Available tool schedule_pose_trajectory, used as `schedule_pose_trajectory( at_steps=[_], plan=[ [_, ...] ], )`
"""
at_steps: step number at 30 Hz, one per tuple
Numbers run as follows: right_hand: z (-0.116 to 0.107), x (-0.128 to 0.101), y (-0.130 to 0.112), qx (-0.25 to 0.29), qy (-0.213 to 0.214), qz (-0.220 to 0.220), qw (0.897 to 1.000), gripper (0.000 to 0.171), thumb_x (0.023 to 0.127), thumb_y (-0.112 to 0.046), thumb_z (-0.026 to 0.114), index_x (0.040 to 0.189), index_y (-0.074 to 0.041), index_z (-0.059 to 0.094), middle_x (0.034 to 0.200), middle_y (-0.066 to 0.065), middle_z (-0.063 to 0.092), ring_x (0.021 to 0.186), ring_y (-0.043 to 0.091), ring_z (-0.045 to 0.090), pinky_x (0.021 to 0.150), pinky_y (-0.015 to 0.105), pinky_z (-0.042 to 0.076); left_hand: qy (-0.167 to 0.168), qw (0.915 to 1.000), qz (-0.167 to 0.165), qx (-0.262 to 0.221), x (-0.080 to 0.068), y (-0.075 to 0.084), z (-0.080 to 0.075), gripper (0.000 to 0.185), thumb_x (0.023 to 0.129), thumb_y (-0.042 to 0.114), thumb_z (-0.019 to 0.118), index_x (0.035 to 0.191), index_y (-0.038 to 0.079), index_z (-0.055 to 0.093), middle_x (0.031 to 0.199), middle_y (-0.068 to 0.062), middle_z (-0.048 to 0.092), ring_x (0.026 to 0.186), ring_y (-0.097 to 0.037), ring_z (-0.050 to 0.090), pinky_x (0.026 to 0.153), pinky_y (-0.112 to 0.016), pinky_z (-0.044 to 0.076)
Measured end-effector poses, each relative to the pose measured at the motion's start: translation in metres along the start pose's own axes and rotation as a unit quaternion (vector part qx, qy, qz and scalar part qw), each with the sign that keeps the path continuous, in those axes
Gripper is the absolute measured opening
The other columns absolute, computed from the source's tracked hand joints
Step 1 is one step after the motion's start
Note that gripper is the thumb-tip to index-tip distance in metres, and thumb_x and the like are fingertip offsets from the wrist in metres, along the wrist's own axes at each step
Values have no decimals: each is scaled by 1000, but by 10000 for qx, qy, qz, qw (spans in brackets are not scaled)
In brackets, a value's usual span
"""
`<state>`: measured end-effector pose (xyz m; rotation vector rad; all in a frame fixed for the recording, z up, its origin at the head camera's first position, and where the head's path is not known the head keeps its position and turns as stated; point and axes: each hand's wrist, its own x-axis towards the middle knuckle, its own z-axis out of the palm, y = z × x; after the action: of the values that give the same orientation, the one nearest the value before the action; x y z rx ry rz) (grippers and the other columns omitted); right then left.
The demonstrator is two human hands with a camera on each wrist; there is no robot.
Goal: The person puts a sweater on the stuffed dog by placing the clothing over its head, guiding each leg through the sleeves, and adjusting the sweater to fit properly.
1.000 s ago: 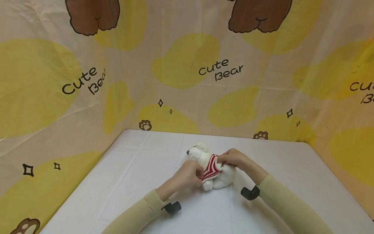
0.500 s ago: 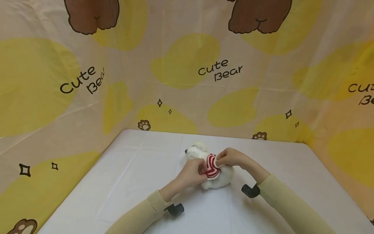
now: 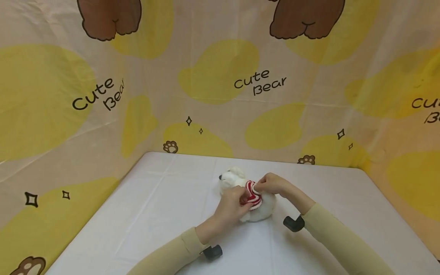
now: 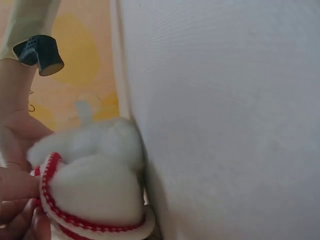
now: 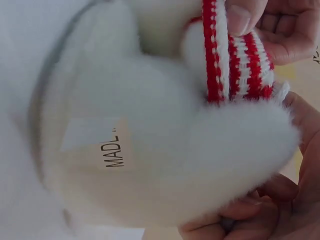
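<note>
A white plush dog (image 3: 268,208) with a black nose lies on its belly, facing left. Round its middle is a red-and-white striped knitted sweater (image 3: 254,199), its hem bunched up around the body. My left hand (image 3: 231,206) pinches the sweater's near side between thumb and fingers; the right wrist view shows that thumb (image 5: 239,20) on the striped knit. On the far side my right hand (image 3: 275,184) pinches the sweater's edge over the back. In the right wrist view, curled fingers (image 5: 245,212) of my right hand lie by the plush dog's rump.
A white-covered table (image 3: 165,214) bears the toy. Printed cloth walls (image 3: 213,114) with yellow patches and "Cute Bear" lettering stand behind and at both sides. Black wrist mounts (image 3: 293,223) hang below the sleeves. A label (image 5: 112,145) shows on the toy's underside.
My left hand has moved right and slightly up along the sweater, and the knit has bunched toward the back. My right hand has stayed nearly in place. The toy has shifted only slightly.
</note>
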<state>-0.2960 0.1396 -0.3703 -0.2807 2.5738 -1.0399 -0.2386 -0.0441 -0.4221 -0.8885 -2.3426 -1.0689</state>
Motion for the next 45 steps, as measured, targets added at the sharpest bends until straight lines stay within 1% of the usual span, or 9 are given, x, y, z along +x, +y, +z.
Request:
schedule_pose_trajectory(
  at_steps=[3, 10, 15, 19, 23, 30, 34, 41, 45],
  plan=[
    [0, 1, -1, 19, -34, -34, 10000, 14, 78, -17, 62, 65, -10, 62, 57, -7, 42, 57, 8, 40, 51, 22, 34, -52, 9999, -23, 117, 0, 2, -1, 14, 76, 3, 75, 78, 8, 62, 71, 1, 61, 65, -5, 53, 60, -12, 43],
    [-2, 1, 0, 74, -59, 27, 10000, 11, 75, -15, 60, 68, -9, 65, 54, -8, 40, 52, 5, 36, 48, 20, 31, -774, 9958, -481, 126, 6, 2, -10, 14, 76, -1, 69, 73, 10, 62, 67, 4, 57, 63, -2, 48, 57, -13, 41],
    [-2, 2, 3, 307, -125, 41, 9994, 12, 74, -16, 62, 73, -6, 69, 50, -11, 33, 48, 3, 29, 46, 19, 27, -1098, 9912, -713, 172, 7, -3, -15, 15, 71, -3, 66, 67, 11, 62, 61, 8, 52, 57, 1, 43, 51, -14, 38],
    [-5, 2, 6, 695, -305, 152, 9970, 12, 73, -14, 65, 75, -4, 70, 49, -11, 34, 47, 3, 26, 45, 18, 25, -1250, 9882, -847, 254, 5, -8, -17, 16, 68, -4, 64, 66, 11, 62, 59, 10, 50, 55, 1, 43, 50, -14, 37],
    [-7, 2, 6, 1007, -548, 174, 9933, 14, 74, -14, 65, 78, -2, 71, 49, -10, 36, 47, 3, 26, 46, 19, 25, -1183, 9884, -915, 281, 5, -13, -20, 17, 67, -5, 61, 63, 12, 60, 57, 9, 50, 53, 0, 42, 48, -15, 37],
    [-8, 4, 10, 1309, -745, 302, 9881, 26, 79, -17, 65, 94, 4, 71, 61, -6, 54, 52, 5, 37, 51, 19, 35, -806, 9885, -1188, 475, 8, -20, -24, 20, 65, -5, 61, 59, 14, 59, 53, 10, 48, 52, -2, 42, 46, -17, 36],
    [-9, 5, 11, 1425, -761, 424, 9860, 24, 78, -18, 66, 89, 3, 70, 65, -4, 55, 56, 6, 43, 53, 19, 40, -758, 9870, -1254, 656, 11, -21, -25, 20, 65, -4, 62, 58, 14, 58, 52, 10, 48, 52, -3, 43, 47, -17, 36],
    [-13, 7, 14, 1708, -1029, 679, 9776, 19, 78, -17, 61, 83, 1, 64, 79, 5, 57, 72, 15, 56, 66, 29, 53, -877, 9801, -1610, 761, 14, -21, -24, 22, 63, -4, 61, 56, 16, 56, 51, 9, 48, 54, -7, 45, 47, -20, 36],
    [-14, 8, 15, 1755, -1062, 668, 9764, 25, 78, -19, 60, 87, 3, 63, 82, 6, 58, 78, 17, 57, 72, 32, 54, -1121, 9804, -1530, 528, 16, -19, -23, 18, 68, 1, 66, 62, 15, 56, 56, 9, 49, 55, -5, 45, 48, -19, 37]
  ],
)
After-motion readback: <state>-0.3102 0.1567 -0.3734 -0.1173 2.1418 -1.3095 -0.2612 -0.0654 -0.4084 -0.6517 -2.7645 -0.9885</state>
